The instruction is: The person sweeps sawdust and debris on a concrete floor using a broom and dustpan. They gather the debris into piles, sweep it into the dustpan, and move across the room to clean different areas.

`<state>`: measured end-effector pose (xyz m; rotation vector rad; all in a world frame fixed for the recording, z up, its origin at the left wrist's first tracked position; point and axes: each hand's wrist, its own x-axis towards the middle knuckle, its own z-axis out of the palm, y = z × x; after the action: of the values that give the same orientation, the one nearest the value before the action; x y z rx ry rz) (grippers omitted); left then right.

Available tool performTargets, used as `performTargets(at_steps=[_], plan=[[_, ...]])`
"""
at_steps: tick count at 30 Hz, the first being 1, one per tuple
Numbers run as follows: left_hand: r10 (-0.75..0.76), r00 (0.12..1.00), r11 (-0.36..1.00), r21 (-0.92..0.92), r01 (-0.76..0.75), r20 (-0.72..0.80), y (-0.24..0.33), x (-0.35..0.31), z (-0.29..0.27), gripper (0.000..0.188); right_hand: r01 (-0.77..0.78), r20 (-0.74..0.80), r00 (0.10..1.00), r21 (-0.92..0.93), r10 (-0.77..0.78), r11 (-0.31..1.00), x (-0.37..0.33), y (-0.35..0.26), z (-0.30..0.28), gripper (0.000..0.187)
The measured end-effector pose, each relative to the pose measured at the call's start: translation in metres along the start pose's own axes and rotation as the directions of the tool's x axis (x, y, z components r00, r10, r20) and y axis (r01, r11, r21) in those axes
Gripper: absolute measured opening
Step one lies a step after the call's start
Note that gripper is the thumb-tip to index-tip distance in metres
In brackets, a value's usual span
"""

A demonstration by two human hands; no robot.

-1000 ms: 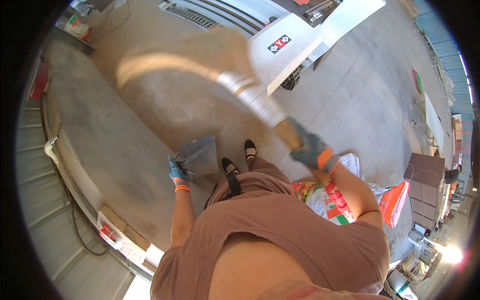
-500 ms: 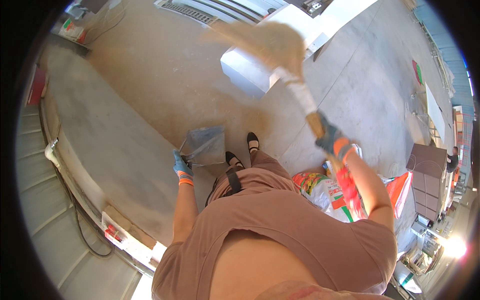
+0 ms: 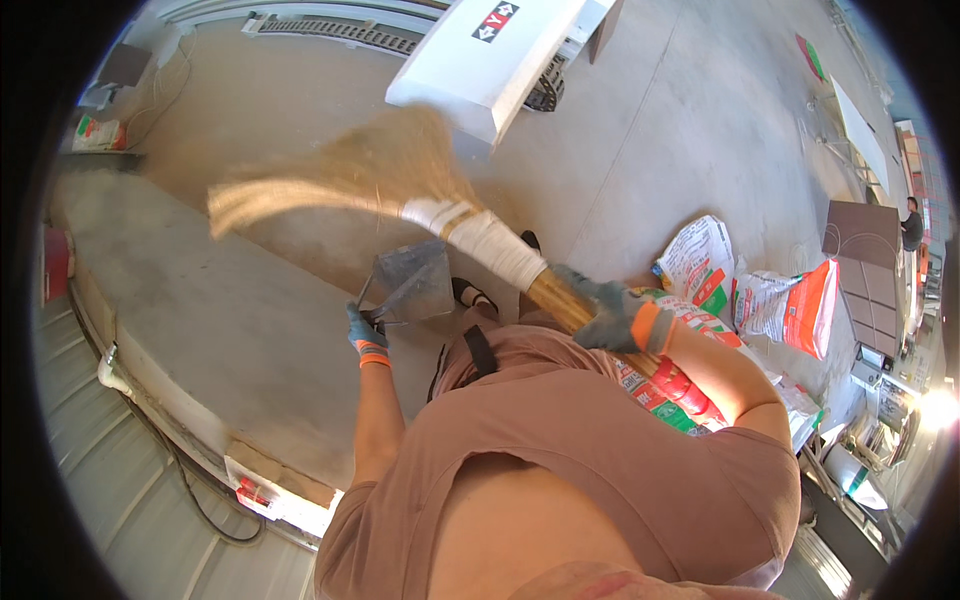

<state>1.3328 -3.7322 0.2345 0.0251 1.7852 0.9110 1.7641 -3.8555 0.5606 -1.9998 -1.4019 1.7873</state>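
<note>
Two tools fill our hands: our left hand (image 3: 368,335) grasps the dustpan (image 3: 418,285) by its handle, near our feet (image 3: 474,294), while our right hand (image 3: 606,318) is clenched around the broom (image 3: 490,245). It slants before us, bristles leftward; we cannot tell whether they touch the floor (image 3: 750,130).

At the top I see a white, boxy machine housing (image 3: 470,75). To the right I make out a white-and-orange plastic sack (image 3: 785,302) near a brown, box-shaped stack (image 3: 866,265); at left, a curved white pipe (image 3: 112,372) beside a grey, ribbed metal wall (image 3: 85,430).
</note>
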Motion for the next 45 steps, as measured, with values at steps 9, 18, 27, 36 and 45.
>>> performTargets(at_steps=[9,18,27,36,45], plan=[[0.019,0.994,0.996,-0.080,-0.027,-0.104,-0.051,-0.060,0.008,0.048,-0.045,-0.391,0.919,0.018,0.049,0.999,-0.033,0.077,-0.124,0.091],[0.076,0.955,0.987,-0.117,-0.113,-0.287,-0.102,-0.139,0.065,0.047,0.122,-0.144,0.983,0.048,-0.114,0.991,0.010,0.215,-0.195,0.086],[-0.031,0.963,0.982,-0.190,-0.021,-0.266,-0.157,-0.168,0.092,0.054,0.132,0.086,0.989,-0.199,-0.116,0.971,-0.007,0.285,-0.226,0.087],[-0.145,0.975,0.970,-0.216,0.108,-0.166,-0.204,-0.157,0.184,0.052,-0.328,-0.073,0.935,-0.554,0.348,0.765,-0.021,0.340,-0.335,0.087],[-0.073,0.933,0.972,-0.236,-0.013,-0.352,-0.247,-0.224,0.241,0.036,-0.443,-0.026,0.849,0.508,0.527,0.739,0.078,0.576,-0.431,0.090]])
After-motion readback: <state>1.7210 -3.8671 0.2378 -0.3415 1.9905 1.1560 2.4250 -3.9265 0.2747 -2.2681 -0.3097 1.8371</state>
